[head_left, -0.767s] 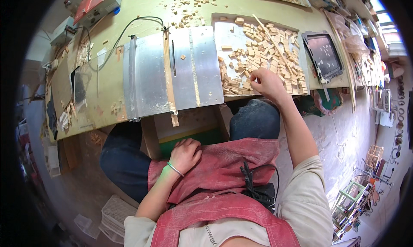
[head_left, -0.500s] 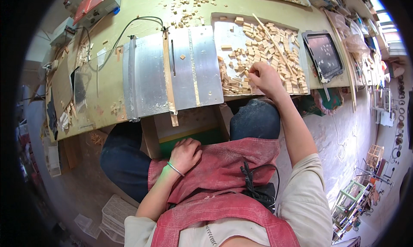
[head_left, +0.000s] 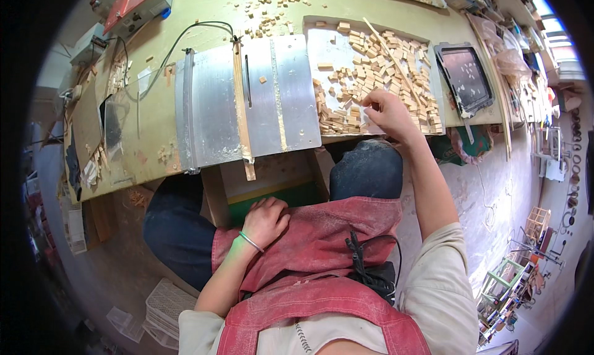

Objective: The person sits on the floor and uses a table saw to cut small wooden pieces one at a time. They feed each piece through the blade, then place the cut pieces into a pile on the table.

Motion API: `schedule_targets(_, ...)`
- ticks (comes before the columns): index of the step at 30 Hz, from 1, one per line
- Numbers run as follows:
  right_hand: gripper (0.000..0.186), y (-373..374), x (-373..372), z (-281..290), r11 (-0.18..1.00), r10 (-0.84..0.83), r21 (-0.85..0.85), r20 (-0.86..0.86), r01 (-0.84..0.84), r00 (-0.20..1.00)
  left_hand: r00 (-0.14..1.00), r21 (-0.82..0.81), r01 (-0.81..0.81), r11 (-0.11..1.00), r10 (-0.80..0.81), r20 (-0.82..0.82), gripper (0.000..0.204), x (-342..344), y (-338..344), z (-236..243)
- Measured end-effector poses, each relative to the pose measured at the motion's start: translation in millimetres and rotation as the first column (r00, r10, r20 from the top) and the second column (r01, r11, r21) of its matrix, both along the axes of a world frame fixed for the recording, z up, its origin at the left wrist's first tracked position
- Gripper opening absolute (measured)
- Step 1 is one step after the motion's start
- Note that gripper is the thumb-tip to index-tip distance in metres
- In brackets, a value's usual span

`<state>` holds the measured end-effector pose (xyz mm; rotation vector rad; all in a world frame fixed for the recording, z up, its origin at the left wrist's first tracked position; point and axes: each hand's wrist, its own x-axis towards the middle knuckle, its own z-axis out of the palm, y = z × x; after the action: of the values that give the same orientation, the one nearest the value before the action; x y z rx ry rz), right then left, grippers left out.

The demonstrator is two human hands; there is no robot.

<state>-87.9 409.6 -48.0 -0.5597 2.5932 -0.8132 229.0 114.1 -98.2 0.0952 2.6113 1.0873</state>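
Note:
My right hand (head_left: 390,112) is over the near part of a shallow white tray (head_left: 315,41) of small wooden blocks (head_left: 375,73). Its thumb and fingers are bent together in a pinch among the blocks; whatever lies between the fingertips is too small to make out. My left hand (head_left: 265,222), with a bracelet at the wrist, rests on the red apron (head_left: 322,228) over my lap. Its fingers are curled in and nothing shows in them. A long thin wooden stick (head_left: 396,64) lies across the blocks.
Left of the tray, a metal plate (head_left: 216,107) carries a wooden strip (head_left: 240,101) and one loose block (head_left: 262,80). More blocks (head_left: 269,12) lie scattered behind it. A black tray (head_left: 464,76) sits at the right. A red box (head_left: 136,8) stands far left, with a black cable.
My right hand has shifted slightly to the right over the blocks, its fingers still bent together. My left hand stays on the apron.

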Motion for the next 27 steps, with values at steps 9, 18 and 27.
schedule_targets(9,0.012,22,-1,-3,0.987,-0.116,0.073,-0.266,0.14,0.957,0.998,-0.033,0.008,0.999,-0.01,-0.057,0.024,2,1,-6)
schedule_targets(18,0.014,18,4,-2,0.992,-0.069,0.094,-0.194,0.088,0.978,0.999,-0.024,0.002,1.0,-0.003,-0.049,0.025,3,1,-8)
schedule_targets(27,0.018,10,-1,-14,0.984,-0.173,0.012,-0.218,0.18,0.961,1.0,-0.032,0.008,0.999,-0.009,-0.028,0.025,2,1,-6)
